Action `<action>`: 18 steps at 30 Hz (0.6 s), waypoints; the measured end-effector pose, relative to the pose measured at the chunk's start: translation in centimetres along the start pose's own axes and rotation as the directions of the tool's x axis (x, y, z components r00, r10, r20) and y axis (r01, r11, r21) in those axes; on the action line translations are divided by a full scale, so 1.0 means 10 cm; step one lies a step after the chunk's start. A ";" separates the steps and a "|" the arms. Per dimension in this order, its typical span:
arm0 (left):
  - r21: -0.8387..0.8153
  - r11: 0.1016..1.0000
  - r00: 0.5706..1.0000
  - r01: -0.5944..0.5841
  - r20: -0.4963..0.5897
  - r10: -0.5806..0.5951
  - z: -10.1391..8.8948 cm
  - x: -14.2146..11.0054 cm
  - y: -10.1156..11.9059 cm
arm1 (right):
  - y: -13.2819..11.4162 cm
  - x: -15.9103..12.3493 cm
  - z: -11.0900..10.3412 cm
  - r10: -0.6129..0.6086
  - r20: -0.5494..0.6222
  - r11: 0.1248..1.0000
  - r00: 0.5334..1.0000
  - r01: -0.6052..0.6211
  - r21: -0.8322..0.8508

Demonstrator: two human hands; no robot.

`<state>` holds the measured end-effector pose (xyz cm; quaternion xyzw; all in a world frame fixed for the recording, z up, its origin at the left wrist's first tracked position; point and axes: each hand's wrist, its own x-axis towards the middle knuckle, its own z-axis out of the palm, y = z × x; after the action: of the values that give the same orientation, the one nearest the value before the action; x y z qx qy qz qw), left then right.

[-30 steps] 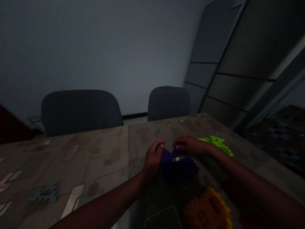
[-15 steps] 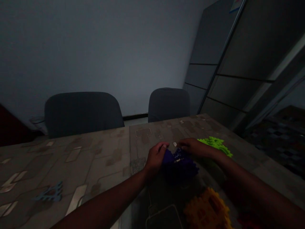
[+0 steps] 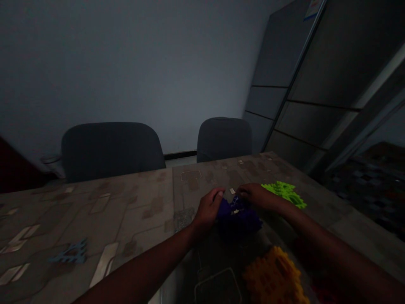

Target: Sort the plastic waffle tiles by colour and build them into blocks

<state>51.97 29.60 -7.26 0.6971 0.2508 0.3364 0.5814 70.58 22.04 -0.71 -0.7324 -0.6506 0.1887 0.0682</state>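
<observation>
The room is dim. A heap of dark purple toothed puzzle pieces (image 3: 240,220) lies on the patterned table (image 3: 126,215). My left hand (image 3: 207,210) curls round the heap's left edge, fingers bent on a purple piece. From the right, my right hand (image 3: 257,196) reaches over the top of the heap, fingertips pinched on a purple piece. Both hands meet above the pile.
Bright green pieces (image 3: 284,192) lie behind my right wrist. An orange pile (image 3: 275,278) sits near the front edge. One light blue piece (image 3: 71,252) lies far left. Two dark chairs (image 3: 110,147) stand behind the table; grey cabinets (image 3: 300,84) are at the right.
Both hands have stayed on the purple heap, with small finger shifts. The view has drifted slightly, and the orange pile shows a little higher.
</observation>
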 end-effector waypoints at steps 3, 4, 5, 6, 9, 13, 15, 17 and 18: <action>-0.013 1.000 1.000 -0.009 -0.015 0.009 -0.01 0.01 0.04 | -0.02 0.02 -0.01 0.012 -0.006 1.000 1.000 -0.013 -0.024; -0.019 1.000 0.999 -0.008 -0.034 0.008 -0.03 0.01 0.05 | -0.02 0.02 -0.02 0.016 -0.012 0.999 1.000 -0.017 -0.031; -0.022 1.000 0.998 -0.006 -0.056 0.005 -0.05 0.01 0.05 | -0.02 0.02 -0.03 0.019 -0.022 0.999 1.000 -0.020 -0.037; -0.020 1.000 0.997 -0.002 -0.080 0.000 -0.08 -0.01 0.05 | -0.02 0.00 -0.05 0.021 -0.034 0.999 0.999 -0.023 -0.041; 0.017 0.999 0.990 0.027 -0.138 -0.024 -0.24 -0.14 0.07 | -0.05 -0.10 -0.12 -0.002 -0.076 0.999 0.997 -0.001 -0.037; 0.065 0.996 0.985 0.063 -0.165 -0.051 -0.52 -0.38 0.27 | -0.23 -0.33 -0.21 -0.124 -0.111 0.992 0.986 0.125 -0.003; 0.080 0.995 0.982 0.064 -0.180 -0.049 -0.67 -0.50 0.45 | -0.37 -0.42 -0.24 -0.210 -0.098 0.977 0.973 0.213 0.015; 0.100 0.993 0.979 0.068 -0.199 -0.047 -0.82 -0.65 0.65 | -0.51 -0.47 -0.26 -0.279 -0.045 0.960 0.959 0.280 0.014; 0.111 0.991 0.977 0.073 -0.208 -0.048 -0.90 -0.75 0.76 | -0.57 -0.48 -0.26 -0.294 -0.022 0.956 0.956 0.294 0.003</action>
<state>39.94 28.35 -0.27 0.6841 0.3499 0.3731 0.5200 65.85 18.53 4.56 -0.6293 -0.7509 0.1709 0.1046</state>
